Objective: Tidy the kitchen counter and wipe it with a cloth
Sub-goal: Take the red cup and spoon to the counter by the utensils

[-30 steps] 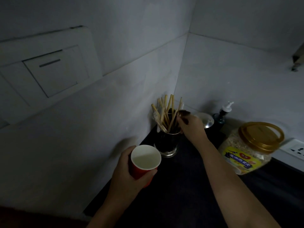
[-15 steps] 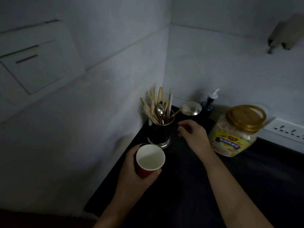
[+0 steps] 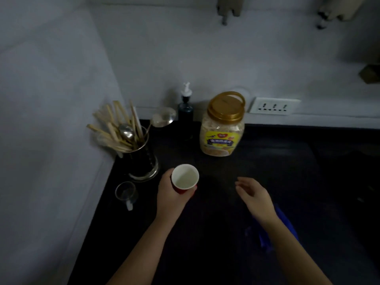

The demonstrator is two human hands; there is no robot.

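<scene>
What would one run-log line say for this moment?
left hand: holds red cup | right hand: open, empty, over counter | blue cloth: on counter, beneath right forearm

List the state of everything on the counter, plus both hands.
red cup: upright, looks empty, gripped by left hand
right hand: open, holding nothing
jar: upright, lid on
pump bottle: upright
utensil holder: upright, holds chopsticks and a spoon
glass mug: upright, looks empty
blue cloth: crumpled, beneath right forearm
wall socket: nothing plugged in
</scene>
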